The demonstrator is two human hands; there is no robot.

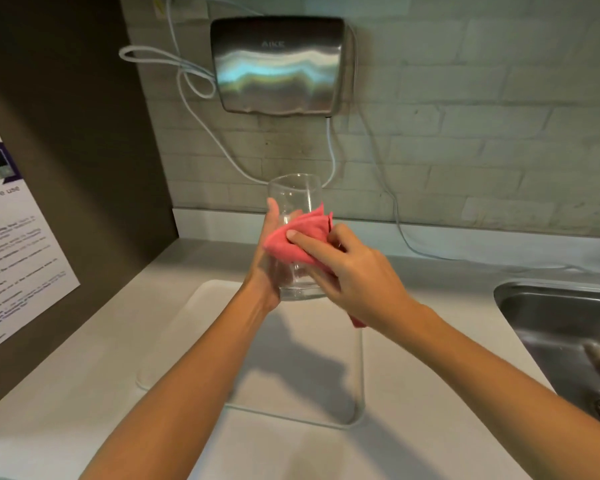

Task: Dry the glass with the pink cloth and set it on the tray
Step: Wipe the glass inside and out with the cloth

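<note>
A clear drinking glass (293,195) is held upright in the air above the far end of the white tray (187,341). My left hand (267,258) grips its left side, thumb up along the wall. My right hand (354,275) presses a folded pink cloth (303,237) against the glass's front and right side. A corner of the cloth hangs out below my right palm. The tray lies flat on the pale counter with nothing on it.
A steel sink (561,327) is set into the counter at the right. A metal hand dryer (279,64) with white cables hangs on the brick wall ahead. A printed notice (11,237) is stuck on the dark panel at the left.
</note>
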